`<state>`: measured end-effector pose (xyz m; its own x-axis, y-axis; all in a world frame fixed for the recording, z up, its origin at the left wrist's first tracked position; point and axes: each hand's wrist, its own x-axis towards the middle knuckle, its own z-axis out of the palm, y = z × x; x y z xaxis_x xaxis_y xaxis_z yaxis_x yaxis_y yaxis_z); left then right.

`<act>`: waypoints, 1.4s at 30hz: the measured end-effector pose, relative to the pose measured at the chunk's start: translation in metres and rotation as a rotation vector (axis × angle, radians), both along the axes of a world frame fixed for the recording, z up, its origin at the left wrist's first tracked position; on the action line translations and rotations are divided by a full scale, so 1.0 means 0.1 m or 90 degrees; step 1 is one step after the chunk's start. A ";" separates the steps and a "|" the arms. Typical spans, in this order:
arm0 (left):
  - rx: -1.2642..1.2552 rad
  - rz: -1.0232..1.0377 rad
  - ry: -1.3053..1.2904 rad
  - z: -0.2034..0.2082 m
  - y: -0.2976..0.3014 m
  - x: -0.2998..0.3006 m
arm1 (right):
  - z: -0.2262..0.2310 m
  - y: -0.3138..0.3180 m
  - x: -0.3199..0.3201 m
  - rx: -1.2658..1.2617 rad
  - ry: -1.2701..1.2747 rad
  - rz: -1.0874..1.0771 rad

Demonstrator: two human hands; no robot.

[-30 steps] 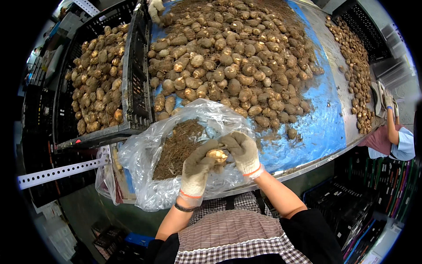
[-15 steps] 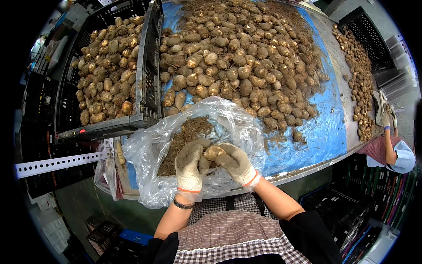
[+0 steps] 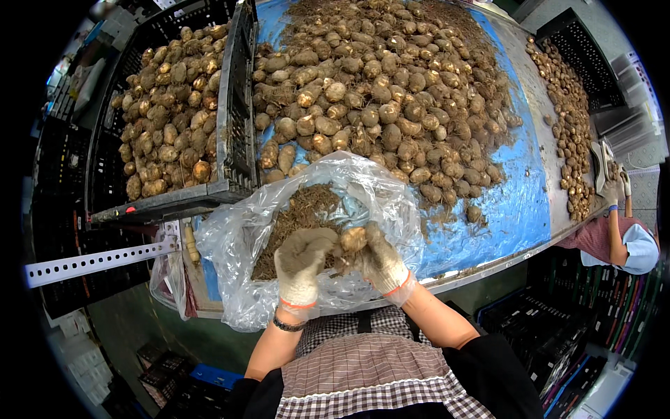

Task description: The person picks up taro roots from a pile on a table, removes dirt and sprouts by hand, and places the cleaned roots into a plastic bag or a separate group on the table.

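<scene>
My right hand (image 3: pixel 382 262), in a soiled white work glove with an orange cuff edge, grips a small brown taro (image 3: pixel 354 239), its pale patch turned up. Fine roots hang beneath it. Close on its left is my left hand (image 3: pixel 301 265), gloved the same way, with fingers loosely curved and nothing visible in them; whether its fingertips touch the taro is unclear. Both hands are over a clear plastic bag (image 3: pixel 234 241), spread wide, with brown root trimmings (image 3: pixel 293 215) inside.
A big heap of taros (image 3: pixel 391 105) covers the blue sheet (image 3: pixel 520 202) beyond the bag. At left stands a black crate (image 3: pixel 222 133) of taros. A perforated metal bar (image 3: pixel 105 260) juts out at left. Another person (image 3: pixel 618 241) works at far right beside more taros (image 3: pixel 576 133).
The taro has turned in my right hand and moved slightly up and right, its pale patch now on top. My left hand has shifted slightly down and left, away from it.
</scene>
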<state>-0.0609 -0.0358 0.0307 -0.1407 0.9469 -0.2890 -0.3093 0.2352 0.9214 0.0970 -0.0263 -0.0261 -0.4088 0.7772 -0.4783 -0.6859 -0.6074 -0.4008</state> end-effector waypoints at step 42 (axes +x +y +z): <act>0.095 -0.086 -0.103 0.08 0.07 0.66 | 0.51 0.36 1.32 0.267 -0.283 -0.026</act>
<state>0.0050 -0.0288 0.0389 0.0263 0.9878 -0.1536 -0.4300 0.1499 0.8903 0.2287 0.0099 0.0252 -0.2058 0.9470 -0.2468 -0.4172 -0.3130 -0.8532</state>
